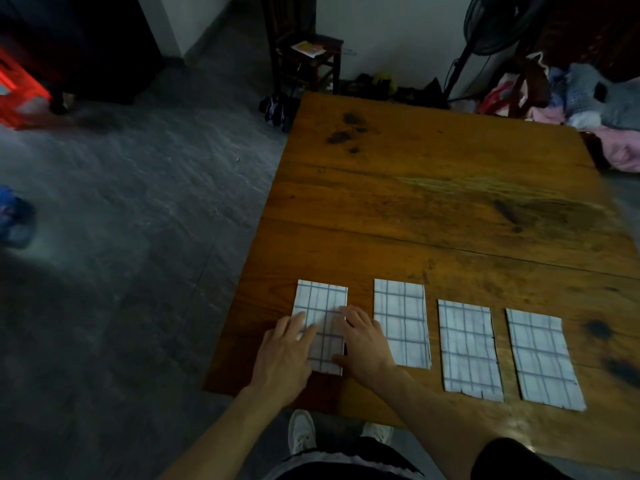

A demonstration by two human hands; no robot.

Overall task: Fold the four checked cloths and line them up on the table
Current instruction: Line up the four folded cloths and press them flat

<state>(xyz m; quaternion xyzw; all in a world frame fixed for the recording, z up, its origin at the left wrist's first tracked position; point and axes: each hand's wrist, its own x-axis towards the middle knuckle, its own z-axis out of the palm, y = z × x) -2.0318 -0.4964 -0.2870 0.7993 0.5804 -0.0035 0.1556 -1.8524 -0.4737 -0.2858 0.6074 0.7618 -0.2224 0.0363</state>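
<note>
The grey floor [131,209] is the biggest surface here, dull and mottled like bare concrete, and it lies open and uncluttered all along the left side of the worktop [450,202]. The worktop itself is a broad rectangle of warm brown planks with visible grain, dark knots and a couple of black stains toward its far end. Most of its surface beyond the cloths is bare wood.

Beyond the worktop's far edge stand a dark wooden chair [308,60] with papers on its seat and a black standing fan [485,36]; off the far right corner sits a soft heap of pink and grey clothing [595,109]. A red plastic crate [17,91] sits far off to the left of the worktop.

Along the worktop's near edge lie four folded checked cloths in a row, each a flat, narrow white rectangle crossed by thin dark grid lines, with strips of wood showing between them. The rightmost cloth [543,358] and the third cloth [469,348] sit closest to the near edge; the second cloth [401,320] sits a little farther in. The leftmost cloth [320,306] lies near the worktop's left edge.

Both hands rest on that leftmost cloth, neither closing a grip: the left hand [285,358] lies flat with fingers spread on its left side, and the right hand [363,341] lies palm down, fingers loose, over its right edge, just beside the second cloth.
</note>
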